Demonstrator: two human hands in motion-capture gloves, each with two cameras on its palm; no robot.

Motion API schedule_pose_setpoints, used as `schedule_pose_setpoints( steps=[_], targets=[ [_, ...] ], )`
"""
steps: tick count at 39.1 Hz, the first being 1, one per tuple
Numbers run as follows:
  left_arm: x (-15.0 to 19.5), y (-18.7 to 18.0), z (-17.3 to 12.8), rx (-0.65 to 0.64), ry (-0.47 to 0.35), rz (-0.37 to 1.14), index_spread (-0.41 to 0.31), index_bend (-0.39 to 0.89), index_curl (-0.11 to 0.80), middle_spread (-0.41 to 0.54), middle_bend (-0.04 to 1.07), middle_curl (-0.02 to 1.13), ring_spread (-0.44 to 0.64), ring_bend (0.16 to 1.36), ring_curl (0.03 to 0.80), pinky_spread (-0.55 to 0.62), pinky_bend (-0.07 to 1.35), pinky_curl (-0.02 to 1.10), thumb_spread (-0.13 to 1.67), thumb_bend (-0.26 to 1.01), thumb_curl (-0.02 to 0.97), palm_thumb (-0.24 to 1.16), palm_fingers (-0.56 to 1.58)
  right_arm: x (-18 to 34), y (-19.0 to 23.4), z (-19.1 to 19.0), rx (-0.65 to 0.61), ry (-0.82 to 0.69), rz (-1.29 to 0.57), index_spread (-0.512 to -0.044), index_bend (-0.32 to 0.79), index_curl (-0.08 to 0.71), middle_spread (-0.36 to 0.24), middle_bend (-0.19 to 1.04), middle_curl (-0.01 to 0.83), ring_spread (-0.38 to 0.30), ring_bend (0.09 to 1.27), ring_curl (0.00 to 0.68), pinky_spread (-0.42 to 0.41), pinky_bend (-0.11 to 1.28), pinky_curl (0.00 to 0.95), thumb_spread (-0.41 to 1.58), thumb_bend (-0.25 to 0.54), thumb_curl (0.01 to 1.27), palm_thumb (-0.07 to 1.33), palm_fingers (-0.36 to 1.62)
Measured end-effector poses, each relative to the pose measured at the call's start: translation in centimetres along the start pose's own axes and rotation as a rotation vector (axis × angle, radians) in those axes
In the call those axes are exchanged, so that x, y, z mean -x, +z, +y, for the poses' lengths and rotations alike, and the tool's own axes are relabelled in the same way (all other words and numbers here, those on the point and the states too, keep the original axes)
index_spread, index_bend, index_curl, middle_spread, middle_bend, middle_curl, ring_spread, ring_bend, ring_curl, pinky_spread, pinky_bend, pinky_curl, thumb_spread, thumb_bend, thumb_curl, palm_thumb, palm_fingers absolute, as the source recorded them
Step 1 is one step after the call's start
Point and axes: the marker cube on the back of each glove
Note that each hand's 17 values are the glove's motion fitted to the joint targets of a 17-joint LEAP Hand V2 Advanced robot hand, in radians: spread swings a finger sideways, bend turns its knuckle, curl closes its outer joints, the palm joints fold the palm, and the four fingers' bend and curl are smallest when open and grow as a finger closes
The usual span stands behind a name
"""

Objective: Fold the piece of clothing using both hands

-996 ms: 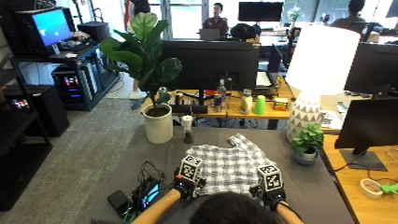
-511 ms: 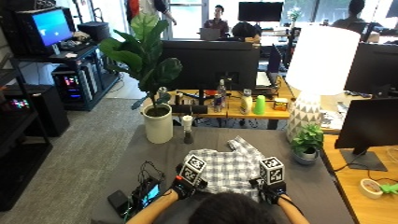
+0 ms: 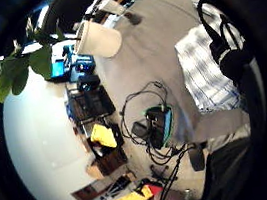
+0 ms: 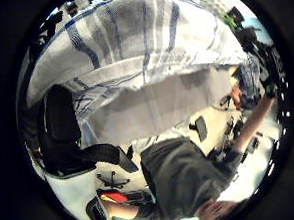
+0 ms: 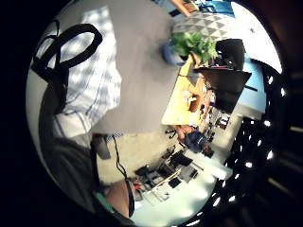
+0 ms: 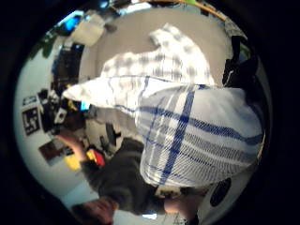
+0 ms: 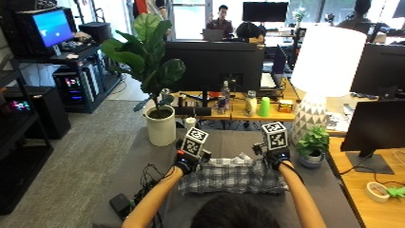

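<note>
The person's head blocks the near edge of the blue-and-white checked cotton shirt, so where its near hem sits is hidden. The shirt lies on the grey felt-like table top, roughly mid-table, bunched and rumpled rather than flat, with its far edge lifted up between the two hands.

The left hand in its black glove has the far left edge of the cloth pinched, and the left thumb-side palm view is mostly filled with a hanging fold of the fabric right up against the palm. The right hand grips the far right edge the same way, and the right thumb-side view shows a draped corner with bold blue stripes close to it. Fingers themselves are mostly buried in cloth, hard to make out one by one.

At the far left there's a white cylindrical plant pot holding a big broad-leaved green plant. Off to the right, a small round blue-grey pot holds a little leafy plant, just beside a tall white lamp with a faceted base. A tangle of black cables and a small device sits on the left of the table
</note>
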Motion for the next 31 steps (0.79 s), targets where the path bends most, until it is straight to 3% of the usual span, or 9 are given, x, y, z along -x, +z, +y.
schedule_pose_setpoints(
  steps=[4,8,10,11,13,18,25,27,31],
  targets=[
    [0.0,1.9,-4.6,0.116,-0.113,0.006,-0.295,0.19,0.433,-0.326,0.44,0.50,-0.36,0.61,0.426,-0.34,0.26,0.37,1.44,0.11,0.256,0.55,1.23,0.4,2.1,-6.4,-0.107,0.125,-0.022,-0.244,0.17,0.383,-0.168,0.41,0.461,-0.211,0.66,0.437,-0.244,0.49,0.410,1.10,0.197,0.43,1.07,1.25],
    [-0.4,3.3,-3.5,0.239,-0.224,0.035,-0.289,0.18,0.441,-0.320,0.42,0.50,-0.35,0.60,0.431,-0.34,0.27,0.39,1.44,0.10,0.270,0.55,1.19,2.0,2.4,-4.6,-0.174,0.224,-0.092,-0.248,0.11,0.364,-0.165,0.42,0.471,-0.214,0.66,0.443,-0.235,0.47,0.411,1.11,0.182,0.44,1.07,1.16],
    [-0.3,4.6,-3.9,0.231,-0.261,0.053,-0.254,0.09,0.413,-0.289,0.30,0.47,-0.33,0.54,0.417,-0.31,0.34,0.41,1.44,0.08,0.265,0.51,0.94,2.5,3.0,-3.7,-0.179,0.224,-0.145,-0.257,0.08,0.349,-0.151,0.37,0.456,-0.199,0.62,0.433,-0.189,0.44,0.406,1.12,0.161,0.43,1.05,0.95],
    [-0.3,5.1,-4.2,0.215,-0.268,0.068,-0.211,0.04,0.394,-0.222,0.14,0.44,-0.26,0.52,0.423,-0.24,0.38,0.43,1.44,0.06,0.252,0.47,0.59,2.5,3.4,-3.6,-0.171,0.219,-0.162,-0.258,0.08,0.349,-0.143,0.35,0.456,-0.190,0.61,0.439,-0.168,0.44,0.415,1.13,0.148,0.43,1.03,0.87],
    [-0.3,5.9,-4.3,0.177,-0.276,0.102,-0.180,0.09,0.400,-0.166,0.12,0.47,-0.22,0.55,0.468,-0.19,0.42,0.46,1.44,0.04,0.247,0.44,0.47,1.9,4.1,-3.0,-0.131,0.227,-0.166,-0.258,0.08,0.345,-0.129,0.33,0.454,-0.180,0.60,0.445,-0.143,0.44,0.420,1.15,0.135,0.43,1.02,0.84],
    [-1.0,6.4,-3.6,0.088,-0.232,0.192,-0.121,0.14,0.380,-0.069,0.10,0.38,-0.11,0.53,0.415,-0.04,0.36,0.43,1.44,0.00,0.227,0.38,0.36,-0.6,4.8,-0.4,0.035,0.300,-0.150,-0.255,0.09,0.312,-0.105,0.31,0.445,-0.154,0.58,0.425,-0.094,0.41,0.398,1.20,0.094,0.41,0.96,0.81],
    [-4.9,9.3,-0.5,0.161,-0.077,0.332,-0.102,0.18,0.382,-0.009,0.12,0.33,-0.04,0.54,0.381,0.05,0.36,0.39,1.42,-0.02,0.204,0.31,0.37,-2.0,9.0,4.5,0.399,0.266,-0.313,-0.262,0.10,0.298,-0.066,0.26,0.438,-0.107,0.52,0.421,-0.031,0.43,0.410,1.26,-0.018,0.37,0.79,0.70],
    [-6.0,11.3,0.3,0.194,-0.065,0.314,-0.096,0.18,0.384,0.015,0.11,0.32,-0.01,0.53,0.379,0.08,0.37,0.39,1.40,-0.05,0.184,0.23,0.34,-2.4,11.3,5.6,0.440,0.286,-0.303,-0.278,0.03,0.273,-0.031,0.18,0.418,-0.040,0.48,0.417,0.047,0.48,0.432,1.23,-0.079,0.33,0.65,0.41],
    [-7.0,14.2,0.7,0.161,-0.089,0.299,-0.061,0.15,0.376,0.086,0.13,0.31,0.10,0.53,0.384,0.20,0.37,0.39,1.36,-0.06,0.154,0.10,0.19,-2.8,14.6,6.8,0.419,0.337,-0.255,-0.290,0.05,0.239,0.006,0.18,0.403,0.015,0.47,0.403,0.112,0.53,0.426,1.22,-0.060,0.30,0.56,0.34]
  ],
)
